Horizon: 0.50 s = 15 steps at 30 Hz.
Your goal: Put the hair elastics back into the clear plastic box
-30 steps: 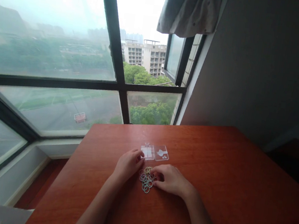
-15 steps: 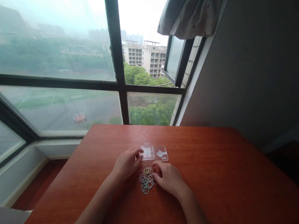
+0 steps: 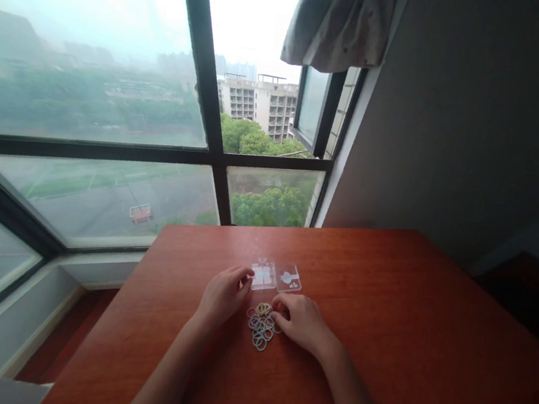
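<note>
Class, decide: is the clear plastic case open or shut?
The case is open: its two halves lie side by side on the table.

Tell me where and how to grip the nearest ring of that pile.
Probably best to pinch the near rim of the nearest ring, one fingertip inside its open middle, coming from the person's side. There it juts from the pile onto the table, while its far side appears to overlap the rest.

The left hand and right hand flank loose rings.
</note>
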{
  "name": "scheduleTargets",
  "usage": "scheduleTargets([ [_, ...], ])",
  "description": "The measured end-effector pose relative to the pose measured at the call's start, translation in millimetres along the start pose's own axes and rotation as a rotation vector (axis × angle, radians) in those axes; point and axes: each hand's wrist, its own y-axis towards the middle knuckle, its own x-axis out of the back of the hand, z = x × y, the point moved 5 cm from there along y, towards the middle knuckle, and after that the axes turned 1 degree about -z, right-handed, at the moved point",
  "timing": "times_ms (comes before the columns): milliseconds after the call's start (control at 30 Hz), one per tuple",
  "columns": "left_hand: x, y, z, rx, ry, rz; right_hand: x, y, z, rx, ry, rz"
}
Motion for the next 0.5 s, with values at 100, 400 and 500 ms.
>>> scheduleTargets([
  [100, 1.4, 0.1, -1.5, -0.001, 0.001, -0.019, -0.2, 0.1, -0.3, -0.001, -0.003, 0.005],
  [400, 2.2, 0.0, -3.3, 0.0, -0.027, -0.011, 0.5, 0.5, 1.7, 0.044, 0.014, -0.017],
  [500, 2.2, 0.3, -3.4, 0.008, -0.041, -0.011, 1.3, 1.6, 2.4, 0.052, 0.056, -0.051],
])
